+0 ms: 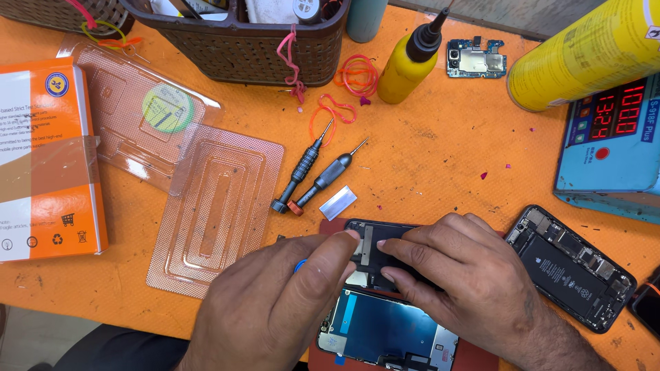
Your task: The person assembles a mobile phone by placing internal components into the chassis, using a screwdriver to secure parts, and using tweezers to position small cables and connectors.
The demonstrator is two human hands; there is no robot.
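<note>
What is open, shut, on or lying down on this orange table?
Phone: open, insides showing.
Screen panel: detached, back side up, under both hands.
Left hand: resting on the panel.
Right hand: pressing the panel.
Two screwdrivers: lying flat.
Heater unit: on, red digits lit.
Yellow bottle: capped.

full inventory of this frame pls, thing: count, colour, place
phone screen assembly: 1, black and blue, bottom centre under both hands
opened phone body: 1, black, right of the hands
screwdrivers: 2, dark grey, centre of mat
metal plate: 1, silver, beside the screwdriver tips' handles
clear blister tray: 1, transparent, left of centre
box: 1, orange and white, far left
squeeze bottle: 1, yellow with black nozzle, top centre
circuit board: 1, blue, top right
spray can: 1, yellow, top right
heater unit: 1, blue with red digits, right edge
basket: 1, brown, top
left hand: on the screen assembly
right hand: pressing its upper part
</note>
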